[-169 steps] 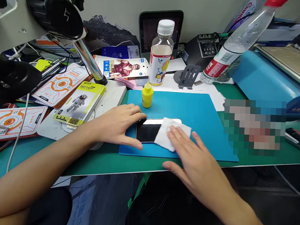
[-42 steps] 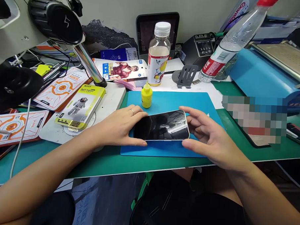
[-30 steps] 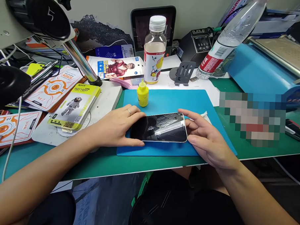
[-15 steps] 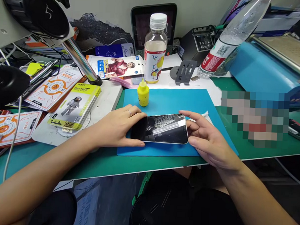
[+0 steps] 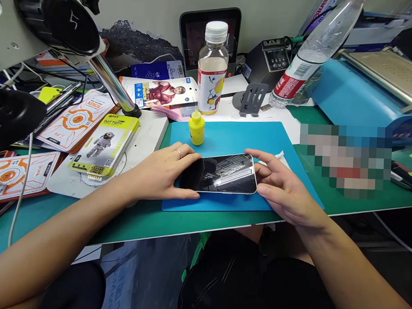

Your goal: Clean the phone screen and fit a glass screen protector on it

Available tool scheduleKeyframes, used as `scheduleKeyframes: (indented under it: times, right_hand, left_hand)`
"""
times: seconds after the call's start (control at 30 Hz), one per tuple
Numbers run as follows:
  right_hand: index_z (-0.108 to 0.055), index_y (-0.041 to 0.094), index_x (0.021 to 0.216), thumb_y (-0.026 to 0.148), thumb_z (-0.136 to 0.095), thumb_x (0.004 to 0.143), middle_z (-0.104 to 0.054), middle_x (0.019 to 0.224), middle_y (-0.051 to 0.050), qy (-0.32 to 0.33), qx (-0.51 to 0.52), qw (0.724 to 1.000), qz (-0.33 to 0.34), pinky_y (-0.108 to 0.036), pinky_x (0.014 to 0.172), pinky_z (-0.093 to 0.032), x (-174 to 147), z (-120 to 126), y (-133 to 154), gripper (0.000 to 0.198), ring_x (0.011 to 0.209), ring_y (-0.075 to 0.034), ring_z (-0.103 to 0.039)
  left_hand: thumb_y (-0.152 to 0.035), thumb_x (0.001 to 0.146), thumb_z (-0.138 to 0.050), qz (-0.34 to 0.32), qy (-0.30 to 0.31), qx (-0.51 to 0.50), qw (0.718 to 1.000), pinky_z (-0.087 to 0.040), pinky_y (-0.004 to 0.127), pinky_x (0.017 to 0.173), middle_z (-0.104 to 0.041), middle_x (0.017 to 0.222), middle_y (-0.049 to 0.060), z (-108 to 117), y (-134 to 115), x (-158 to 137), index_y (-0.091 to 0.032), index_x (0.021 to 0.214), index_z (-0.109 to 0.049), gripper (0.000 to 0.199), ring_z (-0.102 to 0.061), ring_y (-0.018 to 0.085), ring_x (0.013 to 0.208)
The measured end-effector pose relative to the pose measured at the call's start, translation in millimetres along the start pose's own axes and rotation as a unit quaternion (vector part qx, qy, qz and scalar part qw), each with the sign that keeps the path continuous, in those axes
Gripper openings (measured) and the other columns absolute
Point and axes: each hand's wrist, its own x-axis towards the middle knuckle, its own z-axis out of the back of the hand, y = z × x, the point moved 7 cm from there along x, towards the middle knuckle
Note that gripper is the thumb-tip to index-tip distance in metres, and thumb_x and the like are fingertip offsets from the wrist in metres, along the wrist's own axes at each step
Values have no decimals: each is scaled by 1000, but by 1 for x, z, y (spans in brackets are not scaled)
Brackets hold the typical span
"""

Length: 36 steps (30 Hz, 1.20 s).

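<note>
Phone (image 5: 222,173), dark screen up, lies lengthwise across a blue mat (image 5: 261,138) near the front edge of a green bench (image 5: 138,220). It sits between the two hands, gripped at both short ends. The left hand (image 5: 164,173) lies over its left end, fingers curled along the far edge and thumb stretched along the near edge; a ring shows on one finger. The right hand (image 5: 279,189) clasps the right end, with the thumb on the near corner and a fingertip on the far corner, palm open toward the screen. The glass reflects rows of ceiling lights.

Just beyond the phone, on the mat's far part, stands a small yellow bottle (image 5: 196,129). Behind it, off the mat, stands a clear bottle (image 5: 212,70) with a white cap. A white wipe (image 5: 281,156) peeks out behind the right hand's fingers. To the left of the mat lies a yellow battery pack (image 5: 104,143), and above it a microscope arm (image 5: 111,84) slants down to the bench.
</note>
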Motion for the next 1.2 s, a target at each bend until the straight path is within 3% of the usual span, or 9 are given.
scheduleKeyframes:
  times: [1.2]
  right_hand:
    - [-53, 36, 135, 41, -84, 82, -74, 111, -1, 25, 21, 998, -46, -36, 87, -54, 3, -7, 0, 62, 96, -19, -70]
  left_hand:
    - [-70, 92, -60, 6, 13, -43, 999, -55, 48, 94, -62, 124, 18, 0, 2, 0, -14, 143, -53, 76, -60, 33, 112]
